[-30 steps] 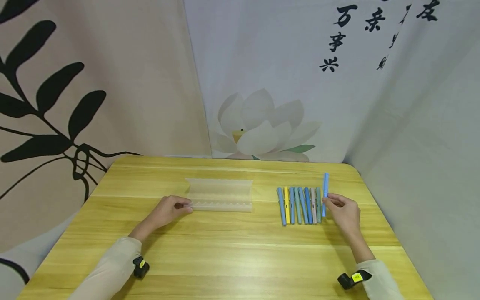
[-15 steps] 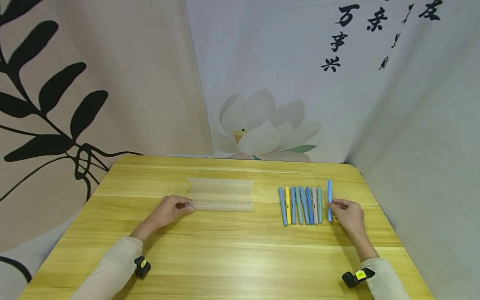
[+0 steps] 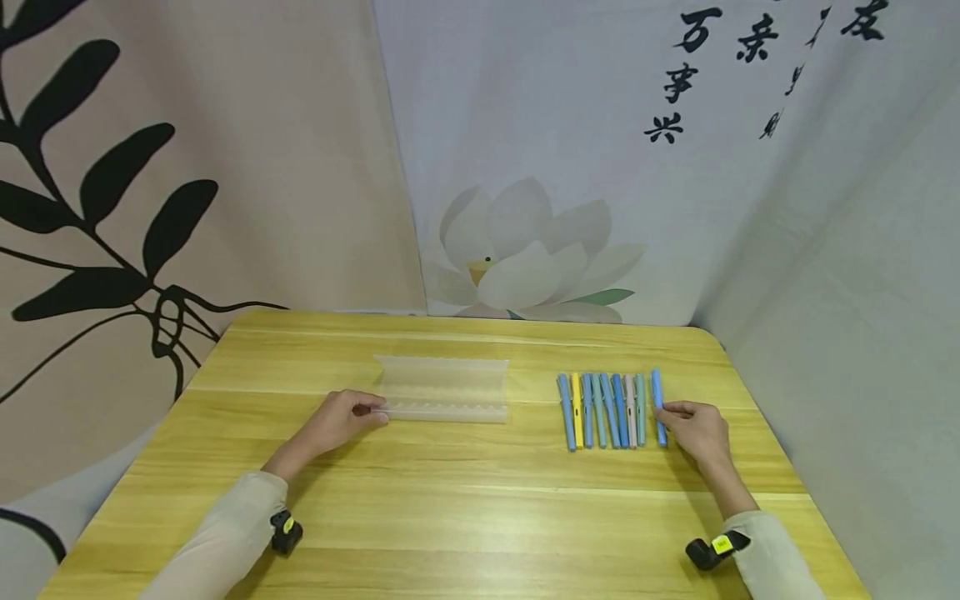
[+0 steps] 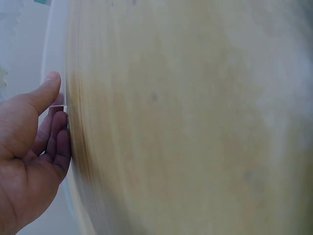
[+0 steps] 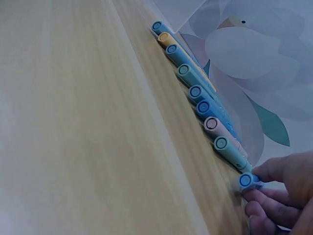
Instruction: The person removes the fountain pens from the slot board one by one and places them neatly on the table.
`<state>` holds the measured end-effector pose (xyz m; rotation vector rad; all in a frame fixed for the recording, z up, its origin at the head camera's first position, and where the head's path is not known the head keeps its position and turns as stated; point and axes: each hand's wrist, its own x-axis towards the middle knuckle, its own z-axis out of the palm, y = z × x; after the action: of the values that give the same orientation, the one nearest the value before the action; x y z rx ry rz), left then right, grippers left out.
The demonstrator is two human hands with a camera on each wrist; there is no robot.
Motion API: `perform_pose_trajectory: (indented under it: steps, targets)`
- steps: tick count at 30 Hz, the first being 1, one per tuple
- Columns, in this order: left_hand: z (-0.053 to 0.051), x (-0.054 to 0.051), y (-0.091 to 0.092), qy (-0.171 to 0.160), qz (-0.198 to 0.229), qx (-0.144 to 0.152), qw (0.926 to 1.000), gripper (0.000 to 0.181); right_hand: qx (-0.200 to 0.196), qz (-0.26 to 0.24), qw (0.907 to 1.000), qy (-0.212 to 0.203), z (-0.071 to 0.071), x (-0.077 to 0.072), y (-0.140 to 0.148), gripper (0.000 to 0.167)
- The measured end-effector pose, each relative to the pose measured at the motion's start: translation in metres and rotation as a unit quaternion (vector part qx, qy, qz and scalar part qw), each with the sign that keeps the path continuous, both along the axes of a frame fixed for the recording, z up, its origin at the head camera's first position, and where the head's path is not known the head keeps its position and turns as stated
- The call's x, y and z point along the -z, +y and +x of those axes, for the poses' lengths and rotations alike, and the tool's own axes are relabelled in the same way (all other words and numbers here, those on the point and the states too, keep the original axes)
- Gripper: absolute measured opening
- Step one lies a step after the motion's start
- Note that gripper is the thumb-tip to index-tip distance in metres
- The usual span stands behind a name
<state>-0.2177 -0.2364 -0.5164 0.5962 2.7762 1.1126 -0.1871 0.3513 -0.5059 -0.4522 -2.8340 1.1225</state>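
My left hand [image 3: 341, 419] pinches the left front corner of a clear plastic case [image 3: 442, 381], which lies spread on the table with a notched strip along its front. In the left wrist view the thumb [image 4: 49, 88] and curled fingers meet at the case's end. At the right, my right hand [image 3: 697, 429] pinches a blue marker pen [image 3: 656, 385] between thumb and fingers. That marker lies at the right end of a row of several marker pens [image 3: 618, 408], blue, yellow, green and pinkish, with a small gap from the green one beside it.
The wooden table [image 3: 480, 517] has its far edge against a curtain [image 3: 525, 125] printed with a lotus and characters. Another curtain [image 3: 847, 333] hangs along the right side. Bare tabletop lies between the case and the marker row.
My right hand has shifted slightly right and brought the blue marker down nearer me, level with the row and a little apart from it. The left hand and case stay put.
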Motion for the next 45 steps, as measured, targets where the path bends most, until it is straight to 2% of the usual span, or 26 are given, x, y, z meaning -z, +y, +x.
perform_pose_trajectory:
  steps: [33, 45]
  targets:
    - [-0.001, -0.002, -0.001, 0.004, 0.0, 0.007, 1.0, 0.038, -0.004, 0.021, 0.9998, 0.003, -0.003, -0.004, -0.005, 0.033]
    - [0.001, -0.002, 0.0, 0.0, -0.002, 0.006, 1.0, 0.038, -0.017, 0.022, 0.9995, 0.016, 0.002, -0.012, -0.004, 0.037]
